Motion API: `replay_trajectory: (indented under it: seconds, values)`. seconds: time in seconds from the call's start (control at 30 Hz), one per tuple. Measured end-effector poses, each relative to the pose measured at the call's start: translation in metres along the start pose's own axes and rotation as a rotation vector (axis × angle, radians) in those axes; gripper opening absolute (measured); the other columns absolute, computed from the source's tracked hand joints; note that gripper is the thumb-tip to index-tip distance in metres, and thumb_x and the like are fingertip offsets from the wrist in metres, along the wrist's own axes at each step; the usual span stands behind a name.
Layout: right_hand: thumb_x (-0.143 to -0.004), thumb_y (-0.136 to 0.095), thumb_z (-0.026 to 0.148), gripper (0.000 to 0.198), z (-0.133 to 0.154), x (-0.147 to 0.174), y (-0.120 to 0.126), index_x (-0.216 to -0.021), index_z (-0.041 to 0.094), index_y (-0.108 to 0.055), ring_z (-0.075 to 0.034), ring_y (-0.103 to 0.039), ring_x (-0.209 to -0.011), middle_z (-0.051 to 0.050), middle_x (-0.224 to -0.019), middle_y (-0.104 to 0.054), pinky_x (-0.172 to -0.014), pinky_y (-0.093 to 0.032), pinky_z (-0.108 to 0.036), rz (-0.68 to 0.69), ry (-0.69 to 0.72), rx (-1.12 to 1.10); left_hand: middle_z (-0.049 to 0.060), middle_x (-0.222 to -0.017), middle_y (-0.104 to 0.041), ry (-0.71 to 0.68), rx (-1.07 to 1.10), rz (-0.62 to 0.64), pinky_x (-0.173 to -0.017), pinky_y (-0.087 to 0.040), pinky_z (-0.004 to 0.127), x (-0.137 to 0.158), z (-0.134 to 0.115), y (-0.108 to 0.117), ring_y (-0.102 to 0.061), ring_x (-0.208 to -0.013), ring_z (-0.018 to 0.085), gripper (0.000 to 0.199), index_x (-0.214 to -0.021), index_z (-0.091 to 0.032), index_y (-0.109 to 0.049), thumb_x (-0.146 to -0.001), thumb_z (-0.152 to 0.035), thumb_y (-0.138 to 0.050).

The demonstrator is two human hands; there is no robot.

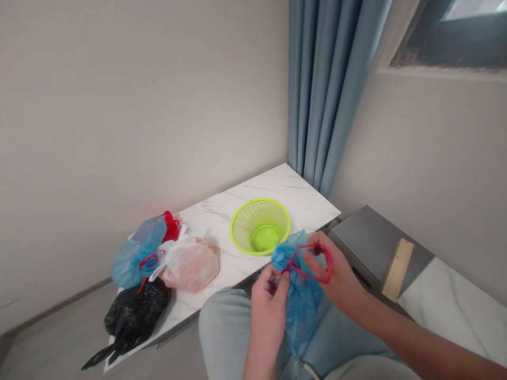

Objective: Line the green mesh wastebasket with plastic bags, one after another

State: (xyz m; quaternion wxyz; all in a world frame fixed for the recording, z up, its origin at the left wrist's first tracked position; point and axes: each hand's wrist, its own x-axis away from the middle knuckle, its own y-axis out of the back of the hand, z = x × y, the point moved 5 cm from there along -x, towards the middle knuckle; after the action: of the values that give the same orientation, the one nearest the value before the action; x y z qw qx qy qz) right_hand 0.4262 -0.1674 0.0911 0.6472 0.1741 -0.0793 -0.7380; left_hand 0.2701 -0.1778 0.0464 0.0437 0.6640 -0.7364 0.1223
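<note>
A blue plastic bag (303, 309) hangs over my lap, gathered near its top. Around its neck runs a red drawstring (301, 272) that forms a loop. My left hand (269, 298) is closed, pinching the drawstring at the bag's neck between thumb and fingers. Bent fingers of my right hand (335, 272) are inside the loop and hold it out to the right, close to the bag's top. What lies inside the bag cannot be made out. Just beyond the bag stands a lime-green plastic basket (261, 203), with nothing in it.
On the white marbled tabletop (312, 203), at the left, are a tied blue bag (144, 240), a red bag (171, 228), a white bag (192, 266) and a knotted black bag (138, 311). A wooden block (398, 269) lies on a grey surface at right. A blue curtain (325, 95) hangs behind.
</note>
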Motion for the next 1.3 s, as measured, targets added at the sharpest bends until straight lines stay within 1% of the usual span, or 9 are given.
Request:
replay_trajectory:
  seconds: [0.13,0.23,0.47,0.63,0.8,0.9,1.0,1.2,1.3]
  values:
    - [-0.085,-0.066,0.028,0.009,0.001,0.006,-0.014,-0.084,0.02,-0.06,-0.016,-0.058,-0.075,0.0,-0.08,-0.063,-0.069,-0.046,-0.028,0.281,-0.047,-0.044,0.001,-0.077,-0.065,-0.065,-0.127,-0.086,-0.071,-0.044,0.024,0.002,-0.009,0.008,-0.056,-0.074,0.015,0.018,-0.085,-0.018,-0.065,-0.087,-0.035,-0.064]
    - [-0.083,-0.066,0.025,0.01,-0.007,0.013,-0.024,-0.093,0.022,-0.064,-0.016,-0.062,-0.079,0.0,-0.086,-0.067,-0.069,-0.049,-0.027,0.355,-0.068,-0.139,0.0,-0.074,-0.062,-0.077,-0.223,-0.123,-0.069,-0.042,0.023,0.006,-0.015,0.008,-0.053,-0.073,0.015,0.022,-0.079,-0.018,-0.061,-0.088,-0.037,-0.063]
    - [-0.076,-0.058,0.013,0.01,-0.023,0.01,-0.025,-0.072,0.022,-0.053,-0.014,-0.054,-0.065,0.003,-0.067,-0.055,-0.059,-0.042,-0.025,0.26,-0.081,-0.052,-0.003,-0.069,-0.046,-0.071,-0.231,-0.131,-0.063,-0.036,0.022,0.013,-0.011,0.009,-0.043,-0.068,0.013,0.032,-0.075,-0.019,-0.053,-0.092,-0.046,-0.058]
    - [-0.08,-0.057,0.019,0.012,-0.016,-0.001,-0.009,-0.073,0.022,-0.049,-0.013,-0.051,-0.062,0.005,-0.065,-0.051,-0.059,-0.04,-0.025,0.117,-0.089,0.007,-0.002,-0.068,-0.045,-0.041,-0.235,0.02,-0.063,-0.035,0.023,0.016,-0.005,0.004,-0.041,-0.067,0.013,0.037,-0.07,-0.019,-0.052,-0.093,-0.047,-0.055]
    - [-0.08,-0.059,0.024,0.01,-0.021,-0.003,-0.009,-0.086,0.022,-0.051,-0.012,-0.052,-0.064,0.004,-0.072,-0.056,-0.059,-0.042,-0.024,0.098,-0.227,-0.393,0.0,-0.063,-0.049,-0.039,-0.316,0.16,-0.064,-0.036,0.025,0.018,-0.005,-0.002,-0.044,-0.066,0.014,0.04,-0.059,-0.018,-0.049,-0.09,-0.042,-0.06]
    - [-0.079,-0.067,0.033,0.022,-0.025,-0.001,-0.011,-0.089,0.022,-0.051,-0.012,-0.051,-0.059,0.005,-0.07,-0.056,-0.057,-0.04,-0.024,0.094,-0.423,-0.644,0.0,-0.06,-0.05,-0.014,-0.398,0.177,-0.063,-0.035,0.025,0.017,-0.003,0.001,-0.045,-0.063,0.014,0.04,-0.057,-0.018,-0.049,-0.089,-0.04,-0.061]
    - [-0.077,-0.071,0.04,0.029,-0.025,0.001,-0.013,-0.088,0.022,-0.052,-0.012,-0.051,-0.056,0.004,-0.069,-0.058,-0.055,-0.04,-0.024,0.141,-0.519,-0.759,0.0,-0.061,-0.053,0.01,-0.314,0.156,-0.063,-0.037,0.025,0.014,-0.003,0.005,-0.048,-0.063,0.014,0.038,-0.064,-0.019,-0.052,-0.092,-0.045,-0.055]
    - [-0.08,-0.062,0.03,0.017,-0.02,0.003,-0.016,-0.071,0.02,-0.052,-0.01,-0.041,-0.052,0.006,-0.058,-0.048,-0.049,-0.031,-0.022,0.233,-0.309,-0.384,0.004,-0.09,-0.066,-0.028,-0.14,0.077,-0.074,-0.045,0.026,0.014,-0.009,0.0,-0.059,-0.082,0.018,0.03,-0.101,-0.02,-0.065,-0.081,-0.041,-0.071]
    - [-0.081,-0.055,0.02,0.017,-0.013,0.006,-0.019,-0.065,0.019,-0.05,-0.01,-0.039,-0.054,0.006,-0.057,-0.046,-0.049,-0.027,-0.022,0.3,-0.206,-0.1,0.004,-0.092,-0.066,-0.002,-0.094,0.098,-0.076,-0.048,0.026,0.014,-0.006,-0.008,-0.06,-0.084,0.018,0.028,-0.101,-0.019,-0.066,-0.078,-0.033,-0.073]
